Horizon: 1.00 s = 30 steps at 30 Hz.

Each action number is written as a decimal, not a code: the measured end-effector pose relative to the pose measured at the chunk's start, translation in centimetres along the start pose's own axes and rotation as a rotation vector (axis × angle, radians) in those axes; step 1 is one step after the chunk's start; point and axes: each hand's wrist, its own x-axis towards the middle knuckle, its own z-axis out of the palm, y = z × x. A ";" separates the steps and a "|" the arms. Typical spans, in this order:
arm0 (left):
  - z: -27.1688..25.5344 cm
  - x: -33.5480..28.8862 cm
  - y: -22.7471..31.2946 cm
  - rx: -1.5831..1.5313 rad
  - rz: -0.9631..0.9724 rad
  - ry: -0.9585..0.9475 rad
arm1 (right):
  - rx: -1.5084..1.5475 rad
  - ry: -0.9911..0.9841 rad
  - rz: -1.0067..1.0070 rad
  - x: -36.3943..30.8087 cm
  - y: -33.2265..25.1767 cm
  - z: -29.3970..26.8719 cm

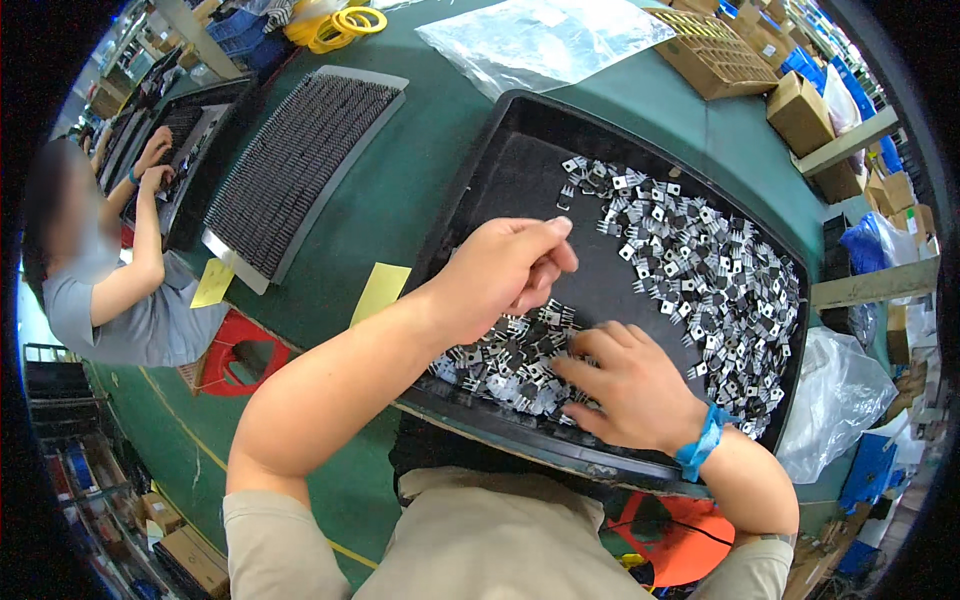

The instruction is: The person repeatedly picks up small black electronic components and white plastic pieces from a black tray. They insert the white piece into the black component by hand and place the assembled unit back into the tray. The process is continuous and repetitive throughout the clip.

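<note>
A large black tray (497,130) stands in front of me on the green table. It holds many small three-legged electronic components, apparently transistors, with black bodies and silver metal tabs. A big heap of transistors (735,290) fills its right side, and a smaller heap of transistors (500,375) lies at the near left. My left hand (500,265) hovers over the tray's left part, fingers curled and thumb pressed to them; whatever they hold is hidden. At the near heap's right edge, my right hand (640,390), with a blue wristband (703,443), reaches down with fingers apart, slightly blurred.
A board with dense rows of dark parts (300,165) lies left of the tray, with yellow paper slips (380,290) nearby. Clear plastic (545,40) and cardboard boxes (715,55) are at the back. Another person (130,270) works at the far left. A plastic bag (835,400) lies right.
</note>
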 end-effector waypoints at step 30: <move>0.5 1.1 -3.4 -0.087 -0.264 -0.250 | 0.374 0.425 0.294 1.5 0.5 1.0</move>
